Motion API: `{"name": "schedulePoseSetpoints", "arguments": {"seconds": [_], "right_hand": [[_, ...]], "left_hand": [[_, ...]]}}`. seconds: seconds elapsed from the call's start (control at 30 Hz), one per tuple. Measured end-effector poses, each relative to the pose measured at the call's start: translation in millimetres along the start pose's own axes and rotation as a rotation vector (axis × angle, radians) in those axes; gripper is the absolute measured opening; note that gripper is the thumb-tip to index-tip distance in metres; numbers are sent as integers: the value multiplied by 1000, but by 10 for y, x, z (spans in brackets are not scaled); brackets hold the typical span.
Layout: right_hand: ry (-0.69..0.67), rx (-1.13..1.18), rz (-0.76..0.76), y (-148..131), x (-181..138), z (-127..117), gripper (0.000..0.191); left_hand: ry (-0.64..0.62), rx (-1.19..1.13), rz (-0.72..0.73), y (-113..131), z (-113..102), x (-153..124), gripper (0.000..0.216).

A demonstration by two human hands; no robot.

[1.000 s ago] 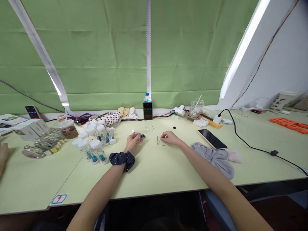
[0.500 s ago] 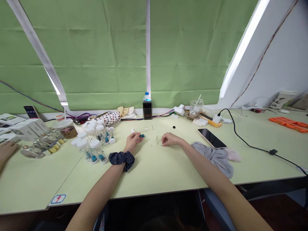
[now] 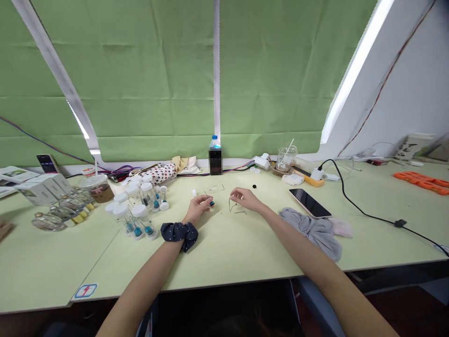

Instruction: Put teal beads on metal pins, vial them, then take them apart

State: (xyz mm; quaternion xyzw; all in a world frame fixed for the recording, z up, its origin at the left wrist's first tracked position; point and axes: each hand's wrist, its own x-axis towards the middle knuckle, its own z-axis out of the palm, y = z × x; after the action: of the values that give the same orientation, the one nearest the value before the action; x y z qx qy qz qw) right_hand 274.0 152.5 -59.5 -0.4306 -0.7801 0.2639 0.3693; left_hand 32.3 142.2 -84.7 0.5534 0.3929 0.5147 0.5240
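Observation:
My left hand [image 3: 198, 208] is closed around a small dark-blue part [image 3: 212, 203], its fingertips covering much of it. Opposite it, my right hand [image 3: 245, 198] has its fingers pinched at the upper end of a thin bent metal rod [image 3: 229, 205]. Another thin bent rod [image 3: 240, 213] lies on the table just below that hand. Behind the hands lie a clear tube [image 3: 211, 189], a white cap [image 3: 194, 192] and one more bent rod [image 3: 223, 187]. A small black round piece [image 3: 254, 186] sits farther right.
To the left stand several white-capped clear tubes [image 3: 139, 213] with blue parts inside, beside glass bottles [image 3: 49, 222]. A dark-labelled bottle [image 3: 215, 159] stands at the back. A phone [image 3: 309, 203], grey cloth [image 3: 312, 229] and black cable [image 3: 368, 206] lie right. Another person's hand [image 3: 4, 229] shows far left.
My right hand has moved slightly up and left, to the top of the bent rod, uncovering a rod below it. My left hand has shifted slightly right and down, turning the blue part.

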Motion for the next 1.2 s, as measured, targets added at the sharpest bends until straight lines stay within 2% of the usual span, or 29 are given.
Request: {"name": "schedulePoseSetpoints", "arguments": {"seconds": [0.1, 0.23, 0.5, 0.57, 0.63, 0.73, 0.8, 0.87, 0.97, 1.2], "right_hand": [[63, 161, -31, -171, -1, 45, 41], [17, 332, -10, -283, -26, 79, 50], [-117, 530, 6, -249, -40, 146, 41], [-88, 553, 9, -253, -36, 150, 39], [-38, 557, 22, -247, -30, 148, 37], [-1, 550, 52, -220, -17, 138, 36], [20, 573, 64, -200, -6, 126, 38], [57, 615, 71, -186, 5, 112, 39], [121, 679, 87, -162, 24, 90, 39], [320, 822, 146, -33, 56, 55, 43]], "left_hand": [[-41, 94, 0, 4, 20, -17, 36], [-128, 179, 31, 45, 50, -48, 36], [-205, 288, 98, 100, 105, -81, 40], [-158, 311, 125, 111, 96, -69, 42], [-33, 395, 212, 118, 46, -37, 41], [224, 678, 403, 93, -119, 53, 38], [301, 883, 464, 44, -266, 124, 43], [300, 1027, 423, -23, -401, 189, 47], [245, 1134, 297, -119, -524, 253, 41], [220, 1105, 170, -139, -538, 277, 24]]}}
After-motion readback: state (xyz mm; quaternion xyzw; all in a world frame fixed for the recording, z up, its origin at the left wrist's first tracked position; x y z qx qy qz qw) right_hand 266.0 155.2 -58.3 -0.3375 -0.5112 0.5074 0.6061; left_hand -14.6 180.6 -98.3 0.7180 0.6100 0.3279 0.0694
